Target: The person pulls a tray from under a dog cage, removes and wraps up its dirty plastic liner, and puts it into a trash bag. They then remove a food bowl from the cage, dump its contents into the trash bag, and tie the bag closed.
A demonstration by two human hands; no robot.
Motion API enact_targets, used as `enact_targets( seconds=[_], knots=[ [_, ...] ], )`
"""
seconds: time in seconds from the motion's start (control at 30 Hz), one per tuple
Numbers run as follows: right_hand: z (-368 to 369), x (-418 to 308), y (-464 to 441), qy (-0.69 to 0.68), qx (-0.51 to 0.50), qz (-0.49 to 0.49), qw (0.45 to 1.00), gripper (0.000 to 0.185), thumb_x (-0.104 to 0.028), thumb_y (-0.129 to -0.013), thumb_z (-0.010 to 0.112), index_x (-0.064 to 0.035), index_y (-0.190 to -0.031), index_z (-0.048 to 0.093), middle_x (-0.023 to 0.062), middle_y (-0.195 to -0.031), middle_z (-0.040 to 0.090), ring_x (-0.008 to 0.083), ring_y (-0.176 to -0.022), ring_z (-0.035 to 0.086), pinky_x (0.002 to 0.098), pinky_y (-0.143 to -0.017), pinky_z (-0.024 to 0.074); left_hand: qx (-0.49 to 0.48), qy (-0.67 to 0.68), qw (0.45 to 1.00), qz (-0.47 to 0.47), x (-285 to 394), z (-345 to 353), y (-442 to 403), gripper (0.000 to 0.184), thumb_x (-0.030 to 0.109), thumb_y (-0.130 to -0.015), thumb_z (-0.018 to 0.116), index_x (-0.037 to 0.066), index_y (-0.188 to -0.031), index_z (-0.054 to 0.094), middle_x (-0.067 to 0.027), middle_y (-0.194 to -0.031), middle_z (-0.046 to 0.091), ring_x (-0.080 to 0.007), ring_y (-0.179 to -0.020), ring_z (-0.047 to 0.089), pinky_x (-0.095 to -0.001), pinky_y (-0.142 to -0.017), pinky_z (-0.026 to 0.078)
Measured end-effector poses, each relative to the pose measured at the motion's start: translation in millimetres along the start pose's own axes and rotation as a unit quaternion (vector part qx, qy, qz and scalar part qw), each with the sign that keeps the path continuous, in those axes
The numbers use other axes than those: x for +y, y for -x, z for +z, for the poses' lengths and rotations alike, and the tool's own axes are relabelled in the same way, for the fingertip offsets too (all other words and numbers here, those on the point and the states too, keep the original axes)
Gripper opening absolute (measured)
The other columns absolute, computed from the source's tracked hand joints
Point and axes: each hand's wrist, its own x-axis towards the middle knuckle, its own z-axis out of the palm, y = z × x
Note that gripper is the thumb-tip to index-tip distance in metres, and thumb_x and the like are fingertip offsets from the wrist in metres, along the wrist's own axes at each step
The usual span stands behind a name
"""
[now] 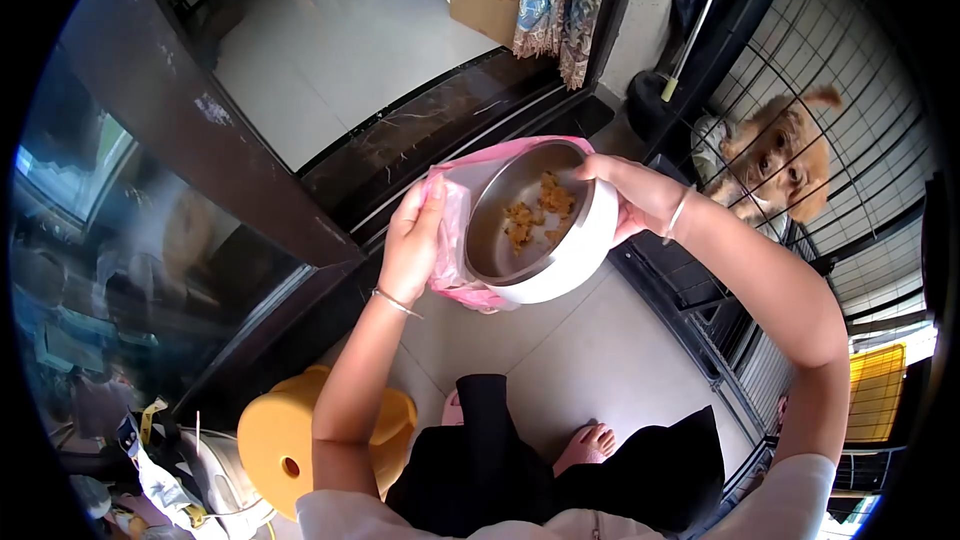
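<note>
Ahead of my body, a white bowl (572, 262) with a steel inside is tilted toward the left. Clumps of orange-brown food (556, 198) lie in it. My right hand (625, 190) grips the bowl's right side, thumb over the rim. A pink plastic bag (455, 230) spreads along the bowl's left side and behind it. My left hand (412, 238) is closed on the bag, thumb on top. How far the bag reaches under the bowl is hidden.
A dog (780, 155) looks out from a wire cage (860, 70) at right. A yellow stool (275, 440) stands at lower left, beneath a dark-framed glass door (250, 190). A raised dark sill (440, 120) crosses ahead. A long-handled tool (690, 35) leans near the cage.
</note>
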Motion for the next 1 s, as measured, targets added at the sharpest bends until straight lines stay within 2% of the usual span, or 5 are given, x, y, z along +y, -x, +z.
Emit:
enact_targets(
  seconds=[0.3, 0.4, 0.5, 0.63, 1.0],
  knots=[
    [26, -29, -43, 0.155, 0.045, -0.071, 0.984, 0.053, -0.034, -0.068, 0.061, -0.0053, -0.111, 0.051, 0.0109, -0.091, 0.060, 0.0217, -0.079, 0.063, 0.0388, -0.062, 0.0558, -0.112, -0.097, 0.988, 0.037, -14, 5, -23, 0.026, 0.022, -0.093, 0.049, 0.000, -0.102, 0.059, 0.0013, -0.091, 0.057, -0.0054, -0.081, 0.049, -0.0195, -0.074, 0.040],
    [24, -33, -50, 0.202, 0.007, -0.063, 0.977, 0.060, -0.033, -0.067, 0.061, -0.0080, -0.120, 0.047, 0.0110, -0.096, 0.059, 0.0209, -0.082, 0.062, 0.0368, -0.062, 0.0559, -0.148, -0.154, 0.960, 0.179, -27, -1, -35, 0.023, 0.019, -0.091, 0.051, -0.001, -0.100, 0.058, -0.0038, -0.087, 0.054, -0.0100, -0.077, 0.048, -0.0217, -0.071, 0.040],
    [24, -31, -56, 0.226, -0.032, -0.061, 0.972, 0.067, -0.032, -0.067, 0.061, -0.0102, -0.128, 0.043, 0.0115, -0.100, 0.059, 0.0202, -0.084, 0.062, 0.0346, -0.063, 0.0558, -0.137, -0.180, 0.931, 0.288, -45, -2, -44, 0.023, 0.014, -0.088, 0.053, -0.001, -0.104, 0.058, -0.0117, -0.111, 0.055, -0.0248, -0.103, 0.053, -0.0324, -0.088, 0.041],
    [22, -32, -62, 0.224, -0.064, -0.073, 0.970, 0.070, -0.031, -0.066, 0.061, -0.0104, -0.129, 0.042, 0.0111, -0.100, 0.059, 0.0179, -0.083, 0.062, 0.0323, -0.062, 0.0554, -0.193, -0.183, 0.921, 0.284, -59, 2, -42, 0.024, 0.016, -0.087, 0.054, 0.000, -0.105, 0.059, -0.0139, -0.112, 0.055, -0.0297, -0.107, 0.051, -0.0357, -0.091, 0.039],
    [26, -42, -72, 0.221, -0.083, -0.106, 0.966, 0.073, -0.028, -0.071, 0.061, -0.0062, -0.135, 0.033, 0.0067, -0.088, 0.061, 0.0125, -0.076, 0.060, 0.0260, -0.056, 0.0534, -0.170, -0.293, 0.853, 0.396, -69, 14, -53, 0.018, 0.021, -0.083, 0.059, 0.006, -0.092, 0.063, -0.0079, -0.108, 0.057, -0.0249, -0.107, 0.049, -0.0376, -0.092, 0.032]
  ],
)
